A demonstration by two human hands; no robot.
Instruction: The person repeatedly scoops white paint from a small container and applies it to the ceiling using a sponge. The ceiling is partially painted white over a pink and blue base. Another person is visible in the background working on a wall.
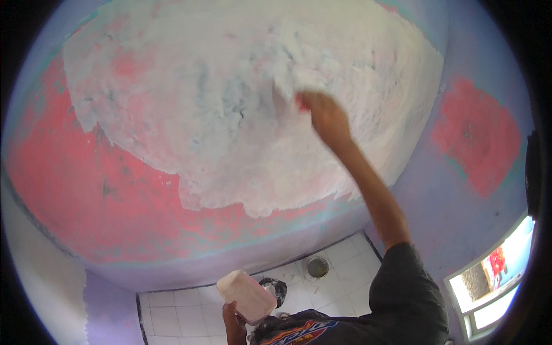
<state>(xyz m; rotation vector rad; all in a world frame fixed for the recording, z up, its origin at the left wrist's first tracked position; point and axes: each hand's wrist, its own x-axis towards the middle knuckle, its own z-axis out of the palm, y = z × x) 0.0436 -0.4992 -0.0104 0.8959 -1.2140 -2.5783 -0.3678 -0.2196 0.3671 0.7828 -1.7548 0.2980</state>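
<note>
My right hand (329,118), raised against the wall and slightly blurred, is closed round the red handle of a putty knife (280,99). The knife's blade lies on the whitish filler coat (230,144) that covers most of the wall in front. Low in the view, my left hand (231,317) grips a pale pinkish rectangular tub (248,296) by its near left side. What the tub has inside cannot be made out clearly.
Bare pink wall (86,190) shows left of and below the coat. A round bucket (317,267) and a dark container with white stuff (274,290) stand on white floor tiles (190,316). To the right are a pink patch (477,138) on the side wall and a window (489,282).
</note>
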